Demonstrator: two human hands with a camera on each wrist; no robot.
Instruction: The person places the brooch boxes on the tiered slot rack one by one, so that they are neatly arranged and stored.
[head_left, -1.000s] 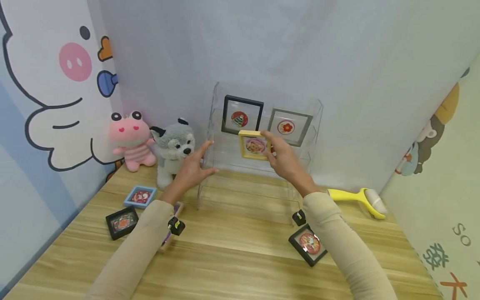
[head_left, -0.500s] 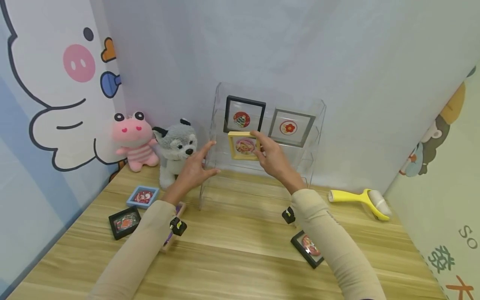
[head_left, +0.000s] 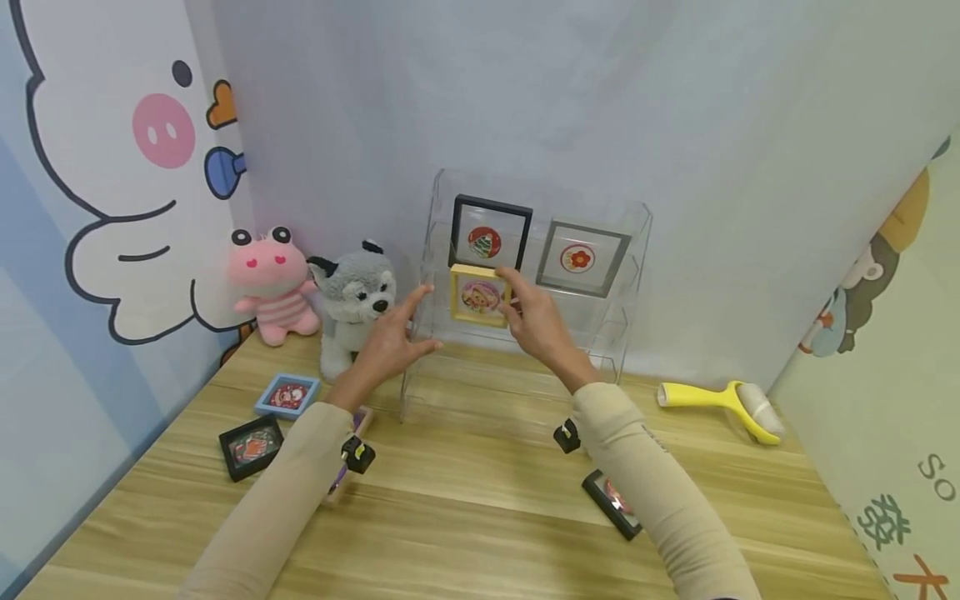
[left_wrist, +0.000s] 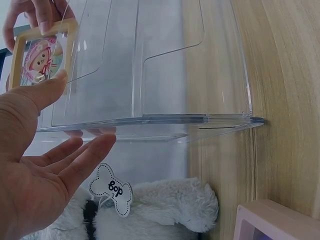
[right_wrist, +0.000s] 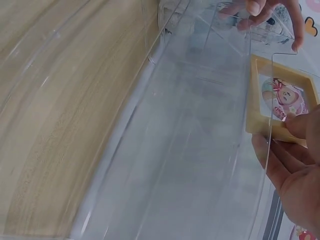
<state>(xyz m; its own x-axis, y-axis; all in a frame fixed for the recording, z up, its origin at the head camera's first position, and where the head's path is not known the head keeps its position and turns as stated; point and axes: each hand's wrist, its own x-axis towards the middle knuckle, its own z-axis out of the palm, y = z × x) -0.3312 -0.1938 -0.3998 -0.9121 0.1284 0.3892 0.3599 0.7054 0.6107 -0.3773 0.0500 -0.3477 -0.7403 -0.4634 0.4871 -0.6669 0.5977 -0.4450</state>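
A clear stepped display rack [left_wrist: 200, 119] stands on the table. My right hand [head_left: 542, 327] pinches the right edge of a small yellow frame [head_left: 475, 298], which holds a round pink cartoon picture. In the right wrist view the thumb lies on the front of the yellow frame and the fingers are behind it. The frame is at a middle tier of the rack, just below a black frame [head_left: 484, 242] with a tree picture. Beside that stands a grey frame [head_left: 577, 257] with a red flower. My left hand [head_left: 384, 346] has its fingers extended at the rack's left side panel.
A grey plush dog [head_left: 356, 287] and a pink plush toy [head_left: 272, 275] sit left of the rack. A blue frame [head_left: 288, 395], a dark frame [head_left: 251, 447] and a partly hidden pink frame [left_wrist: 270, 220] lie at left. Right are another black frame [head_left: 611, 504] and a yellow lint roller [head_left: 723, 402].
My right hand has carried the yellow frame leftward along the rack, to below the black tree frame. The left hand stays at the rack's side. The view has shifted slightly.
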